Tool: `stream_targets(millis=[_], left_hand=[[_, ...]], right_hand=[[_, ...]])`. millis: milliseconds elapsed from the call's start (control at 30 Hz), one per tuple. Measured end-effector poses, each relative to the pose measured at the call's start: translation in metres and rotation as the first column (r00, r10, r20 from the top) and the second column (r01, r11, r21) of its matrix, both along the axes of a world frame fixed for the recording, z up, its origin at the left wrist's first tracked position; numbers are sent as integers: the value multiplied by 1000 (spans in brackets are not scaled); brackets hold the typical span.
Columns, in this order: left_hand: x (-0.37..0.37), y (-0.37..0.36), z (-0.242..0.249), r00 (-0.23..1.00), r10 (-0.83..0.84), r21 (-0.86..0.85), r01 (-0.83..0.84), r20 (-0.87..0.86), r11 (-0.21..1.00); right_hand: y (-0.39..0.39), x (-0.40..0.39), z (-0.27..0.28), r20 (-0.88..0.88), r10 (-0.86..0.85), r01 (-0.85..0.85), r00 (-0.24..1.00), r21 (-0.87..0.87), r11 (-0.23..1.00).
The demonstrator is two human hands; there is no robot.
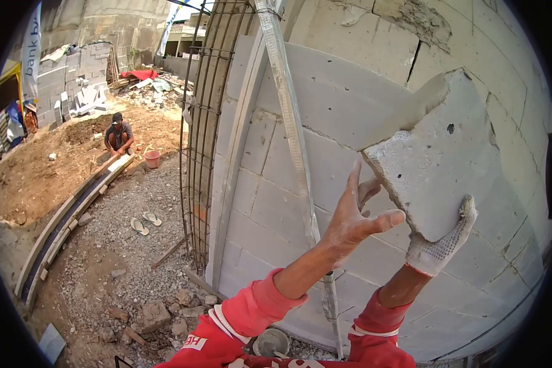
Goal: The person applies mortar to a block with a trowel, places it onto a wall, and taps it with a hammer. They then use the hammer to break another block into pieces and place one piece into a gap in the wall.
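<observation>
A broken grey lightweight concrete block (438,159) is raised in front of the block wall (362,101), its rough, chipped edge facing left. My right hand (443,244), in a white dotted work glove, grips it from below at the lower right corner. My left hand (359,214) is bare and dusty, with thumb and fingers spread. Its fingertips reach up close to the block's lower left edge. Behind both hands, pale blocks with thin joints form the wall, its upper part older and cracked.
A slanted metal strut (291,116) leans by the wall, beside a rebar cage (201,135). Rubble (156,316) and a round bucket (271,343) lie below. Farther left, a person (118,136) squats by a long curved form (73,211), near a red bucket (152,159) and sandals (146,223).
</observation>
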State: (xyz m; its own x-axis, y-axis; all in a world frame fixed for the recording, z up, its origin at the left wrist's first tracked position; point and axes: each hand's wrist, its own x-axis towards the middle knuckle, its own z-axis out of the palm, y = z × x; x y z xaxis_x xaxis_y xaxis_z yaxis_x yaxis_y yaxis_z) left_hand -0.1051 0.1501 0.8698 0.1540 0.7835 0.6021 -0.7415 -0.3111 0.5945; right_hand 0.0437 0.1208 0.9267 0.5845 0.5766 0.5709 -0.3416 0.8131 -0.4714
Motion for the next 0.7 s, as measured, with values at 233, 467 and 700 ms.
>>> stream_targets(millis=[233,467,700], left_hand=[[-134,12,-21,854,465,-8,-480,-232,877],[-225,32,-17,682,708,-41,-725,-185,688],[-235,15,22,333,889,394,-806,-315,441]], right_hand=[[38,25,192,677,-210,69,705,229,971],[71,-44,311,922,-361,339,141,298,892],[98,-72,334,958,-286,382,-17,271,884]])
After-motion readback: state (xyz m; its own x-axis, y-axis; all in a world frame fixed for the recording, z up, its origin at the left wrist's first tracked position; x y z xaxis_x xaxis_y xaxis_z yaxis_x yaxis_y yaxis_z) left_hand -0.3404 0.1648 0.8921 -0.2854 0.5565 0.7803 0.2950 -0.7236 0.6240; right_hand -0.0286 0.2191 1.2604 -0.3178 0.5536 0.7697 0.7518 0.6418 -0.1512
